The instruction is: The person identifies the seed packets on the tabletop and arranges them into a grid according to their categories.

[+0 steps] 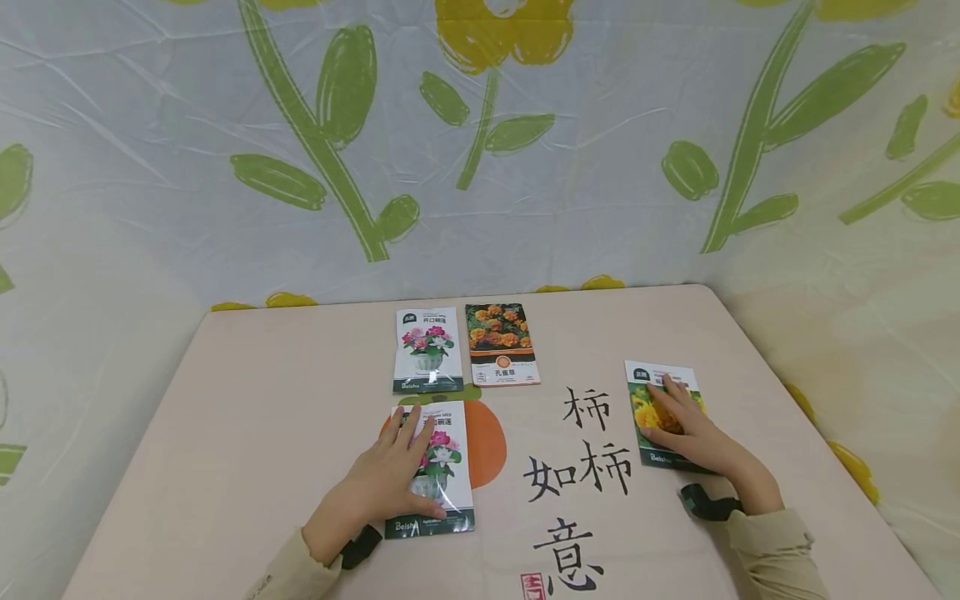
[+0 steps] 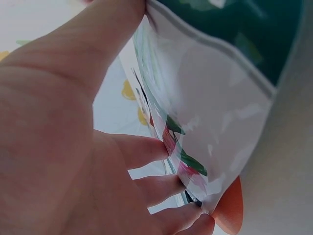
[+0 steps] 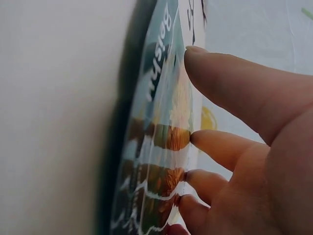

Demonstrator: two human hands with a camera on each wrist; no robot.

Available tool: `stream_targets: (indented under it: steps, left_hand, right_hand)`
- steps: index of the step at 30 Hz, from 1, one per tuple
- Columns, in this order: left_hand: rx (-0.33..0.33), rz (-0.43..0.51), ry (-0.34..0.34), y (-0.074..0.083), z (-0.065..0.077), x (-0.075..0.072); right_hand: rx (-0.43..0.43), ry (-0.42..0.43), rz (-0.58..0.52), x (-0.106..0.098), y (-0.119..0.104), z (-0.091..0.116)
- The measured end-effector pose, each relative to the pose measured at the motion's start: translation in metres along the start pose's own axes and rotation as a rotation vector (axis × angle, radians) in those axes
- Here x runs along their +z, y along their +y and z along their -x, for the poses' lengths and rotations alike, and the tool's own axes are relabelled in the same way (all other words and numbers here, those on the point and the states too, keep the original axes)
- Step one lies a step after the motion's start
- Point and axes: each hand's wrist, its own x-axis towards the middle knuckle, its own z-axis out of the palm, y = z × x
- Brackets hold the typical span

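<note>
My left hand (image 1: 378, 479) rests with spread fingers on a white and green seed packet (image 1: 448, 500) picturing pink flowers in a bowl. In the left wrist view, the thumb touches the green band of this packet (image 2: 215, 93) and the fingertips meet its printed face. On the right, my right hand (image 1: 693, 432) lies over a seed packet with yellow flowers (image 1: 643, 408), covering part of its picture. The right wrist view shows the fingertips touching the face of that packet (image 3: 161, 137), thumb apart from the fingers. Both packets lie on the table.
Behind the left hand, another pink-flower seed packet (image 1: 427, 350) lies beside an orange marigold packet (image 1: 504, 346). The pale pink tablecloth (image 1: 255, 400) bears black brush characters and an orange persimmon print (image 1: 489, 446). A flower-patterned curtain (image 1: 562, 225) stands along the table's back and right edges.
</note>
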Motion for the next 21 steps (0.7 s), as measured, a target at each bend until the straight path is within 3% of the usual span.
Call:
stream_targets:
  steps: [11,21]
  left_hand:
    - [0.016,-0.002,0.004,0.004,0.0029,-0.0058]
    - [0.0,-0.003,0.004,0.0023,0.0011,-0.0025]
  right_hand:
    - [0.005,-0.024,0.006,0.0017,-0.0045,-0.0014]
    - [-0.016,-0.028,0.01,0.0052,-0.0077,-0.0028]
